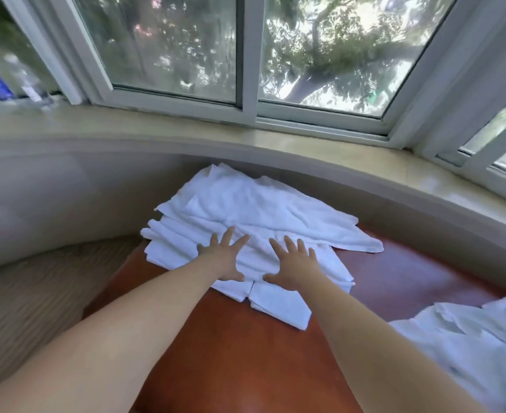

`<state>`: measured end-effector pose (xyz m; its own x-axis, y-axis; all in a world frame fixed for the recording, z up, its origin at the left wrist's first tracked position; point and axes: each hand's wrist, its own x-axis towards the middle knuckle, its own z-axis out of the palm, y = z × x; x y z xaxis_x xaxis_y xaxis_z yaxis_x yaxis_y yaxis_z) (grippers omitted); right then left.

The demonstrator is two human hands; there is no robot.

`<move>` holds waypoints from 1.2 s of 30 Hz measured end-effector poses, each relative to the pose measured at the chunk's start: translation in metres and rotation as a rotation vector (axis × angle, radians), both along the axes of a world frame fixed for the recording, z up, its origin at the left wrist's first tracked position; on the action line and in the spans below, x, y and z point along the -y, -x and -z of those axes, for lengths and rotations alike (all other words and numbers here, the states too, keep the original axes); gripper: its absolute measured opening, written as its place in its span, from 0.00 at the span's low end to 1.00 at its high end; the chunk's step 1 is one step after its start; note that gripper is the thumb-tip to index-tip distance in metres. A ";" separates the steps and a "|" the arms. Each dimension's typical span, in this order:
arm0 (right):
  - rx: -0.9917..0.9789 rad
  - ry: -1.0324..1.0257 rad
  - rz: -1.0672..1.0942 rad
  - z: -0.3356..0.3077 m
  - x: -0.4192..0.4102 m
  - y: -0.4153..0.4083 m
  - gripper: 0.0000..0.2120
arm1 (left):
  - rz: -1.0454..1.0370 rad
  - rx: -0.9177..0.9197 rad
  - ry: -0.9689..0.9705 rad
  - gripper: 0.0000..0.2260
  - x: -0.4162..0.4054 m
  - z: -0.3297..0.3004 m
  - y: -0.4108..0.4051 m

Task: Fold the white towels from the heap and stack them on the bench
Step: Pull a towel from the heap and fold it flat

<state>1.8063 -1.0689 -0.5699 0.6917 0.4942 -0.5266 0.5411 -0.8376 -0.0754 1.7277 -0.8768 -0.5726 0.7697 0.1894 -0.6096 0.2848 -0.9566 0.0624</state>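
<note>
Seen from the head camera, both hands lie flat on a white towel (263,216) spread over a stack of folded towels (168,248) at the far end of the reddish-brown worktop (230,353). The left hand (226,257) presses the towel's near edge with its fingers straight and fanned wide; the right hand (295,263) does the same just beside it, thumbs pointing toward each other with a small gap of cloth between them. Neither hand grips anything. The towel's far part is rumpled and reaches toward the curved wall under the windowsill (245,138), and one corner trails off to the right onto bare worktop. Below the hands, two folded edges stick out toward the person. The heap of unfolded towels (469,347) sits at the right, well apart from the hands and cut off by the picture's edge. How many towels the stack holds cannot be told. Objects at the sill's far left are too blurred to identify.
</note>
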 end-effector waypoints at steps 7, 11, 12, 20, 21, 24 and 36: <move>-0.082 0.037 0.001 0.047 -0.071 -0.040 0.47 | -0.008 -0.058 0.013 0.50 -0.078 0.045 -0.033; -0.107 0.075 0.024 0.074 -0.094 -0.070 0.48 | 0.029 -0.063 0.017 0.51 -0.102 0.074 -0.064; -0.114 0.079 0.034 0.081 -0.100 -0.077 0.49 | 0.044 -0.066 0.001 0.51 -0.106 0.083 -0.072; -0.122 0.224 -0.040 0.138 -0.132 -0.118 0.68 | 0.217 -0.089 -0.111 0.62 -0.134 0.140 -0.125; -0.105 0.247 -0.060 0.146 -0.135 -0.120 0.69 | 0.215 -0.111 -0.091 0.62 -0.134 0.144 -0.129; -0.048 0.268 -0.084 0.160 -0.140 -0.127 0.65 | 0.243 -0.114 -0.094 0.55 -0.132 0.146 -0.145; 0.115 0.017 -0.045 0.125 -0.138 -0.133 0.25 | 0.281 0.021 -0.128 0.30 -0.112 0.100 -0.153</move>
